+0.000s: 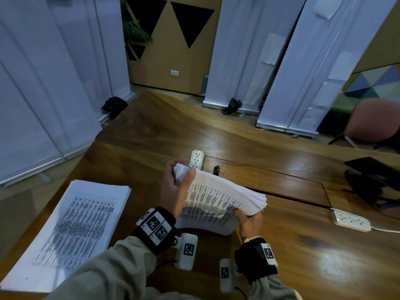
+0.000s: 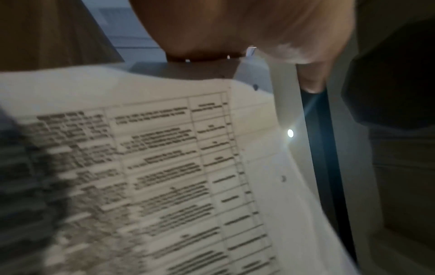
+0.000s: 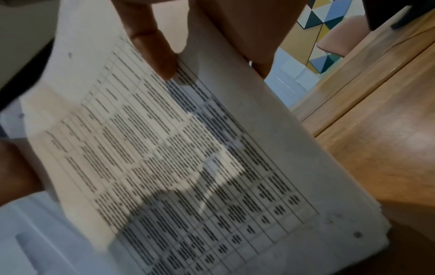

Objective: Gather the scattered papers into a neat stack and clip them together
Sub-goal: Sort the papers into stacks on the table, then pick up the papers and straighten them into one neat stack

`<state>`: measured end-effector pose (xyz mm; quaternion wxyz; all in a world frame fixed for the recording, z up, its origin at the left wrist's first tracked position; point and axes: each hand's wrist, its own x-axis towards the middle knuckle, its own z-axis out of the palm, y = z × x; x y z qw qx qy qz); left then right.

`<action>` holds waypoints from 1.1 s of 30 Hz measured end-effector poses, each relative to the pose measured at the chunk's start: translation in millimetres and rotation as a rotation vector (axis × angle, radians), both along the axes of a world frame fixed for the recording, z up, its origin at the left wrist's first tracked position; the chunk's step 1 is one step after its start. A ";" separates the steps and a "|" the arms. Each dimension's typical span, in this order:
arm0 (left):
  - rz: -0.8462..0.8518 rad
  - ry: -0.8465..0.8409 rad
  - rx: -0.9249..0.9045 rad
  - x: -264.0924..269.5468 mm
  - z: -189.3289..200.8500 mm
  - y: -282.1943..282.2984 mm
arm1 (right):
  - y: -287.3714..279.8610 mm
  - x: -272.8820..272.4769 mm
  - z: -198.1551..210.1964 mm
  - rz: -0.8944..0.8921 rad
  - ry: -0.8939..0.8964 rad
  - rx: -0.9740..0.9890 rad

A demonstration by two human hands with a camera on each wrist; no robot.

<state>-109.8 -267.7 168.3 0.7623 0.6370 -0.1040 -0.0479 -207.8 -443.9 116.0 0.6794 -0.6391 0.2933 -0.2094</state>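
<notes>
Both hands hold a thick bundle of printed papers (image 1: 218, 200) tilted above the wooden table (image 1: 303, 234). My left hand (image 1: 175, 187) grips its far left corner, thumb on top. My right hand (image 1: 246, 219) pinches the near right edge, where the sheets fan out. The printed table on the top sheet fills the left wrist view as the papers (image 2: 164, 167) and the right wrist view as the papers (image 3: 188, 158), with the right thumb (image 3: 150, 48) pressed on it. A second stack of papers (image 1: 71, 230) lies flat at the table's near left. A black binder clip (image 1: 217, 170) sits behind the bundle.
A white power strip (image 1: 195, 159) lies just past the bundle, another power strip (image 1: 350, 220) lies to the right. A black object (image 1: 372, 180) sits at the right edge. White roll-up banners (image 1: 54, 83) stand round the table, and a pink chair (image 1: 372, 122) is at the far right.
</notes>
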 end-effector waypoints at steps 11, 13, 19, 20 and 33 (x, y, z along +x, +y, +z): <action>-0.058 0.158 0.208 12.6 -32.9 15.2 | 1.5 19.6 0.8 -0.010 0.132 0.037; -0.047 0.162 0.169 17.7 -29.5 30.8 | 7.2 17.4 -1.0 0.046 0.129 0.148; -0.080 0.393 0.327 55.1 -63.4 84.5 | 54.1 20.0 -31.0 0.277 0.334 0.355; -0.090 0.428 0.362 58.1 -72.5 91.8 | 66.1 21.3 -43.0 0.331 0.480 0.314; 0.327 0.758 1.419 82.2 -175.5 328.8 | 146.0 53.2 -115.4 0.428 1.046 -0.276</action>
